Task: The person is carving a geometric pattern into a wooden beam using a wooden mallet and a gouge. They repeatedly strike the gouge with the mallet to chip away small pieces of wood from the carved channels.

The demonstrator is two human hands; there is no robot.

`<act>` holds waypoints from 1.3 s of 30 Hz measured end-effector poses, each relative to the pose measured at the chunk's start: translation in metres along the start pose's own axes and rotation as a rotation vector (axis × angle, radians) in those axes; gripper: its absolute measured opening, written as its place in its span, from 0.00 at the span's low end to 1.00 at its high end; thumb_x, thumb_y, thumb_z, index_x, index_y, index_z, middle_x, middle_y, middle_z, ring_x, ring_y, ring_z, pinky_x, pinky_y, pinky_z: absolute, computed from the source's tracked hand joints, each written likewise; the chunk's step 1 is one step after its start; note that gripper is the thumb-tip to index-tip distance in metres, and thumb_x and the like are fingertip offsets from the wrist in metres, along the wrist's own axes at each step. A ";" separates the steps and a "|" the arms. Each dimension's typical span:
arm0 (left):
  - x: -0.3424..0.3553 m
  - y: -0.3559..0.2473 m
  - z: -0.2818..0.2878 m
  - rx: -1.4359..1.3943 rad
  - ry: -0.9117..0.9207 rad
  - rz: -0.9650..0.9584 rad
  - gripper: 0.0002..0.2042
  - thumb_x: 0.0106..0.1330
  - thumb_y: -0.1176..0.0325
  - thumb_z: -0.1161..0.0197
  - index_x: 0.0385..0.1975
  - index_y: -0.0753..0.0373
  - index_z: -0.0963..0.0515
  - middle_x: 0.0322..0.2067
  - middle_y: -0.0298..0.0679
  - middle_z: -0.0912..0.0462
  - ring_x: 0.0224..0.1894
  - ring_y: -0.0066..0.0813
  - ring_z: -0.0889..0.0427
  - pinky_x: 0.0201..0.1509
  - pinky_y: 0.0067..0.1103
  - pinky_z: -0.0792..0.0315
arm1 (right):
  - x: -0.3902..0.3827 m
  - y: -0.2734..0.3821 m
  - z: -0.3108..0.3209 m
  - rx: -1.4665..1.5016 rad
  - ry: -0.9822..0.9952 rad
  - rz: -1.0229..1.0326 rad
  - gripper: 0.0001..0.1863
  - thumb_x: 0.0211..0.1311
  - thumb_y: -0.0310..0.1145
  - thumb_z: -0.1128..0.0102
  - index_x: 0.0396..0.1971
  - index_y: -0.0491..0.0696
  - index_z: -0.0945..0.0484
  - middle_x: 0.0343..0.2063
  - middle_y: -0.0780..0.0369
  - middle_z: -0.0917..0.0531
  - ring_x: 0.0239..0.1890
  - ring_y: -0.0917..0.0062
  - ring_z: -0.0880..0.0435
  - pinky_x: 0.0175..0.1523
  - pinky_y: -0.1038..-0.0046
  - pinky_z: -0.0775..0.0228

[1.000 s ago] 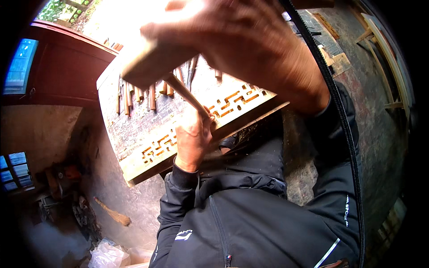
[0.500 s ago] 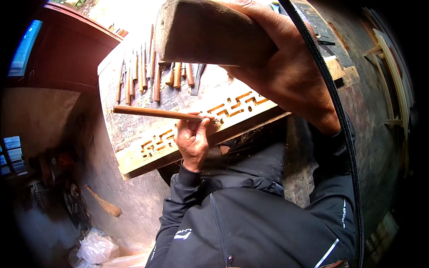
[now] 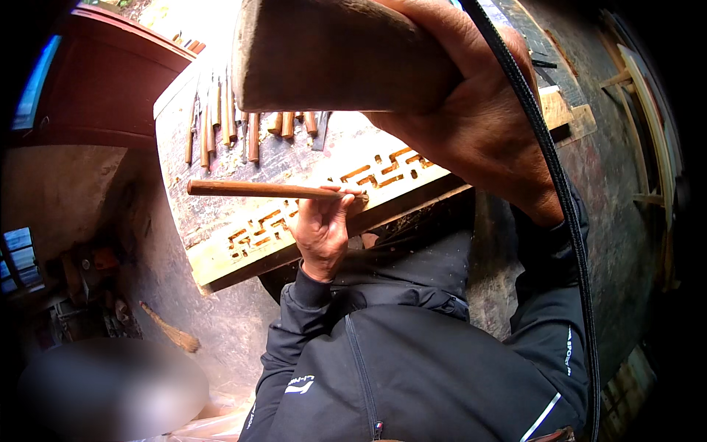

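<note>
In the head view my right hand (image 3: 479,129), at the upper right, grips a dark wooden block mallet (image 3: 346,59). My left hand (image 3: 320,236) pinches a long wooden-handled chisel (image 3: 250,188) near its right end, whose tip meets a pale board (image 3: 213,269); the handle points left, almost horizontal. Cut geometric fretwork runs along this board, which lies at the near edge of a worn workbench (image 3: 191,206). Behind it, a row of wooden-handled carving tools (image 3: 213,129) lies on the bench, partly hidden by the mallet.
A red-brown cabinet (image 3: 103,88) stands at upper left, with a barred window (image 3: 20,258) below it. A broom (image 3: 169,328) lies on the floor near some plastic sheeting (image 3: 221,412). Planks on a wooden frame (image 3: 641,125) line the right. Wood pieces (image 3: 560,110) sit at the bench's right.
The chisel has swung from a steep slant to nearly horizontal. The mallet has turned and shifted right since a second ago, then slightly left in the last half second.
</note>
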State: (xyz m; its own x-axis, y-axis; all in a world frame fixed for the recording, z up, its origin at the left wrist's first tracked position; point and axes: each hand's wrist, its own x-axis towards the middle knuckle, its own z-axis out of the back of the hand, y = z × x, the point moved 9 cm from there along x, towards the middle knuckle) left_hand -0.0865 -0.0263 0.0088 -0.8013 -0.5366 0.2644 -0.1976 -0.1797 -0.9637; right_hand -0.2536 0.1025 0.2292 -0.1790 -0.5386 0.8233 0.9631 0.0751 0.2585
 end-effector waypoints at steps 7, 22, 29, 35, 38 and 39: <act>-0.001 0.003 -0.001 -0.025 0.002 0.006 0.14 0.78 0.86 0.37 0.59 0.68 0.26 0.48 0.45 0.10 0.53 0.32 0.08 0.64 0.30 0.15 | 0.011 0.009 -0.001 -0.021 -0.010 0.038 0.30 0.54 0.27 0.24 0.61 0.55 0.14 0.48 0.61 0.09 0.47 0.65 0.08 0.51 0.64 0.17; 0.013 -0.052 -0.022 0.544 0.079 -0.325 0.11 0.71 0.83 0.29 0.49 0.67 0.20 0.41 0.44 0.07 0.38 0.31 0.06 0.45 0.26 0.13 | 0.035 0.031 0.002 -0.089 -0.032 0.145 0.31 0.53 0.26 0.24 0.60 0.55 0.13 0.48 0.60 0.08 0.46 0.64 0.07 0.49 0.64 0.16; 0.018 -0.057 -0.026 0.582 0.135 -0.316 0.09 0.73 0.82 0.31 0.49 0.65 0.19 0.36 0.43 0.09 0.35 0.33 0.06 0.40 0.27 0.14 | 0.043 0.029 0.014 -0.125 -0.045 0.164 0.31 0.52 0.25 0.24 0.60 0.55 0.13 0.47 0.60 0.08 0.45 0.64 0.07 0.48 0.64 0.15; 0.019 -0.058 -0.026 0.672 0.166 -0.367 0.11 0.72 0.81 0.31 0.50 0.64 0.18 0.32 0.42 0.10 0.31 0.35 0.07 0.37 0.27 0.15 | 0.043 0.036 0.023 -0.317 0.005 0.206 0.31 0.53 0.22 0.24 0.60 0.54 0.13 0.46 0.59 0.08 0.46 0.64 0.07 0.50 0.64 0.14; 0.017 -0.055 -0.029 0.665 0.197 -0.354 0.09 0.71 0.80 0.31 0.48 0.64 0.19 0.30 0.43 0.11 0.31 0.40 0.08 0.35 0.30 0.17 | 0.048 0.032 0.041 -0.394 0.017 0.180 0.30 0.56 0.18 0.25 0.61 0.52 0.13 0.46 0.57 0.08 0.47 0.65 0.06 0.53 0.65 0.14; 0.019 -0.054 -0.032 0.681 0.197 -0.372 0.09 0.71 0.80 0.31 0.47 0.63 0.19 0.30 0.44 0.11 0.30 0.41 0.08 0.35 0.31 0.17 | 0.046 0.027 0.048 -0.214 -0.019 0.064 0.29 0.58 0.17 0.27 0.61 0.52 0.13 0.46 0.56 0.08 0.48 0.66 0.06 0.54 0.66 0.14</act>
State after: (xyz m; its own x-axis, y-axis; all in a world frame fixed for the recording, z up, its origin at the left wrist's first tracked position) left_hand -0.1091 -0.0008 0.0647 -0.8481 -0.1987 0.4912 -0.1342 -0.8163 -0.5618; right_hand -0.2451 0.1200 0.2987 -0.1183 -0.5225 0.8444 0.9929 -0.0721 0.0945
